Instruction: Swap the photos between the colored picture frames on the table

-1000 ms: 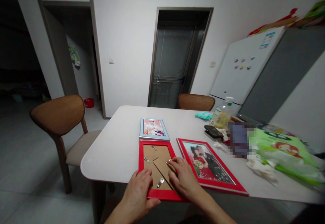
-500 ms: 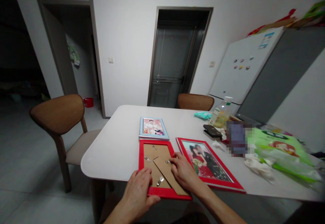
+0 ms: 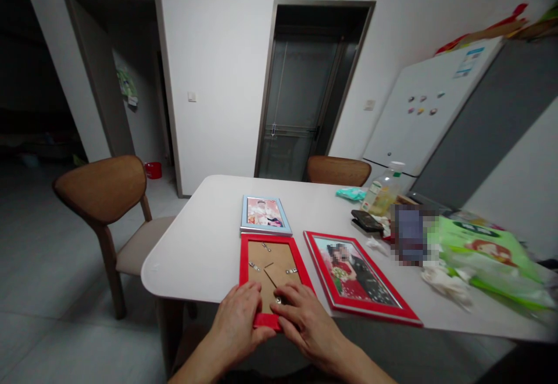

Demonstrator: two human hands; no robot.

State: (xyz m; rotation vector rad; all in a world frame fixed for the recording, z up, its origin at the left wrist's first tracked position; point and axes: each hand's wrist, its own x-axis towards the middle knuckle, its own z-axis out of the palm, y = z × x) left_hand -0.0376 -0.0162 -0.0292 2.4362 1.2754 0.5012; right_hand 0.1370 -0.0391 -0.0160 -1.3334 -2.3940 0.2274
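At the near edge of the white counter [image 3: 187, 250], a red picture frame [image 3: 244, 259] lies face down.
Its brown backing board [image 3: 261, 253] bears small metal clips [image 3: 291, 271] and a dark slanting line [image 3: 271, 278]; its long axis runs away from the person, far end beside a pale-blue frame [image 3: 244, 215]. The left hand [image 3: 239, 314] clamps the near-left corner; the right hand [image 3: 307, 321] bends over the near clip [image 3: 279, 301], whether pinching cannot be told.

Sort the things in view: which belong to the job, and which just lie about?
Job in hand: face-down red frame; brown backing; metal clips; perhaps the blue frame and face-up red frame.

Lying about: bottle; teal packet; green package; red bucket.
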